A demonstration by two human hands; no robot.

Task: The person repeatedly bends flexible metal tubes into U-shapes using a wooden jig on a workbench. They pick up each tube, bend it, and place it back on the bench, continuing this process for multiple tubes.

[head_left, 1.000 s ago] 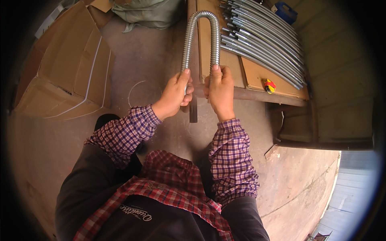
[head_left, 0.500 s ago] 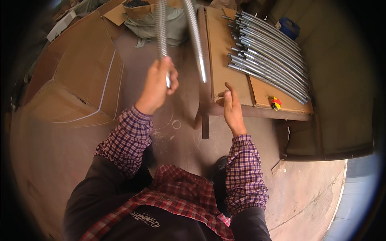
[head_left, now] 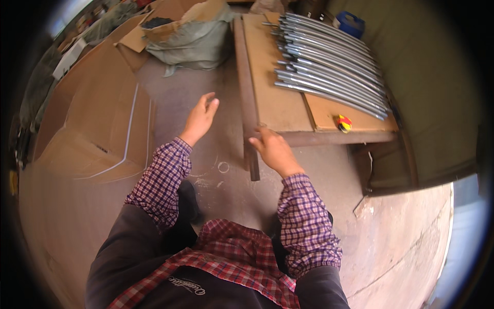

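My left hand [head_left: 199,120] hangs over the floor between the big carton and the table, holding nothing, with the thumb apart from the fingers. At the table's near left corner is my right hand [head_left: 278,152], empty too, its fingers apart. Beyond it, side by side on the cardboard-covered table [head_left: 278,105], lies a row of several long, ridged, silvery metal hoses [head_left: 329,64] with smooth ends. A small yellow and red tape measure [head_left: 343,123] rests on the cardboard near the table's front edge.
To the left stands a large cardboard carton [head_left: 98,113] with a pale strap. A grey-green sack [head_left: 190,49] sits beyond, beside the table's left edge. A blue jug [head_left: 350,24] stands behind the hoses. Greenish sheeting [head_left: 437,103] borders the table on the right.
The ridged hose in my left hand is gone from it, and the second hose beside it has left the view. My right hand has moved left and slightly nearer.
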